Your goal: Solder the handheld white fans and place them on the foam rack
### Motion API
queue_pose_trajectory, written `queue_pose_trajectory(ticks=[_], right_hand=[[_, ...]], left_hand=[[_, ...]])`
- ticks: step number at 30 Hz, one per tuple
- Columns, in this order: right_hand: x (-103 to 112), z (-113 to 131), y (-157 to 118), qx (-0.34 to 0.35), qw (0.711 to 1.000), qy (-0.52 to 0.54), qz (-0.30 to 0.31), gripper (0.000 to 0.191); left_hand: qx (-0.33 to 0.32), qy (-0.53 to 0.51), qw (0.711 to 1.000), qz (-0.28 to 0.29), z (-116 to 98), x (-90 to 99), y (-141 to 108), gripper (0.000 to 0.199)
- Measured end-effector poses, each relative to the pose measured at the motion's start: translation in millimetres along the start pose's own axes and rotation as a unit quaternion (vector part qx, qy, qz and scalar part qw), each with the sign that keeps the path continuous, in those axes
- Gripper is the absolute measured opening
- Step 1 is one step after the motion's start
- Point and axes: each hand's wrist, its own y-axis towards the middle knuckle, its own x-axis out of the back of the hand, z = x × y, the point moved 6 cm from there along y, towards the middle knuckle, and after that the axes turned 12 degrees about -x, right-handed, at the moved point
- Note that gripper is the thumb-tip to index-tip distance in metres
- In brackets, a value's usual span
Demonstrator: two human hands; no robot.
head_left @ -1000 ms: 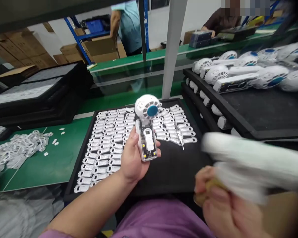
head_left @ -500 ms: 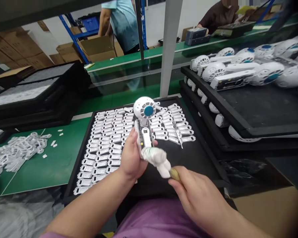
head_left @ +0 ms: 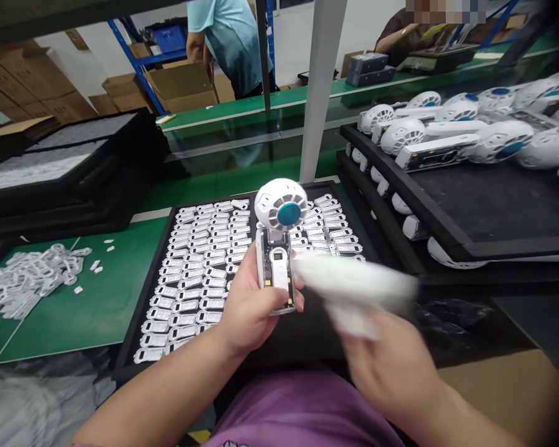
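Left hand (head_left: 254, 307) closed around a small white handheld fan (head_left: 279, 211), upright above a black tray (head_left: 142, 347); right hand (head_left: 386, 366) blurred, fingers unclear, apparently holding a white cloth (head_left: 354, 285) just beside the fan. Rows of white plastic pieces (head_left: 190, 279) across most of that tray, a loose pile (head_left: 32, 276) on the left bench, and assembled fans (head_left: 447, 136) on a far-right tray (head_left: 400, 208).

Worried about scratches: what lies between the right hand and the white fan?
In the head view, a blurred white wad, maybe cloth, stretches from the right hand to the white fan.
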Motion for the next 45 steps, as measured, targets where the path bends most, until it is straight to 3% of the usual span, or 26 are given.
queue_pose_trajectory(ticks=[2,7,11,15,18,23,30,34,37,42,45], right_hand=[[-4,0,-2,0.009,0.999,-0.011,0.044,0.013],[8,-1,-3,0.018,0.999,-0.027,-0.023,0.018],[5,-9,-4,-0.02,0.999,-0.011,0.035,0.013],[7,-34,-8,-0.143,0.987,0.07,0.036,0.021],[-6,-58,-13,-0.251,0.955,0.106,0.116,0.034],[-27,-77,-20,-0.3,0.923,0.112,0.212,0.039],[-30,-73,-26,-0.293,0.924,0.148,0.196,0.039],[-27,-69,-27,-0.262,0.935,0.153,0.184,0.034],[-19,-64,-26,-0.228,0.952,0.143,0.149,0.027],[-11,-38,-21,-0.099,0.988,0.069,0.1,0.013],[-17,-21,-16,-0.034,0.996,0.006,0.078,0.011]], left_hand=[[0.005,-0.001,1.0,0.012,-1,-2.1,-2,0.052],[0.009,-0.039,0.998,0.053,1,-5.6,-5,0.054],[0.022,-0.053,0.997,0.053,5,-2.4,-2,0.049],[0.04,-0.048,0.998,0.025,5,2.3,-1,0.049],[0.046,-0.052,0.997,0.018,1,3.6,-3,0.055],[0.041,-0.056,0.997,0.015,-3,10.2,-6,0.051],[0.092,-0.128,0.987,0.027,5,16.0,-4,0.045],[0.117,-0.133,0.982,0.071,9,13.5,-6,0.041],[0.108,-0.089,0.985,0.1,8,10.0,-7,0.038],[0.048,0.065,0.997,0.019,8,11.8,-3,0.054],[0.03,0.11,0.993,0.024,10,6.7,-2,0.06]])
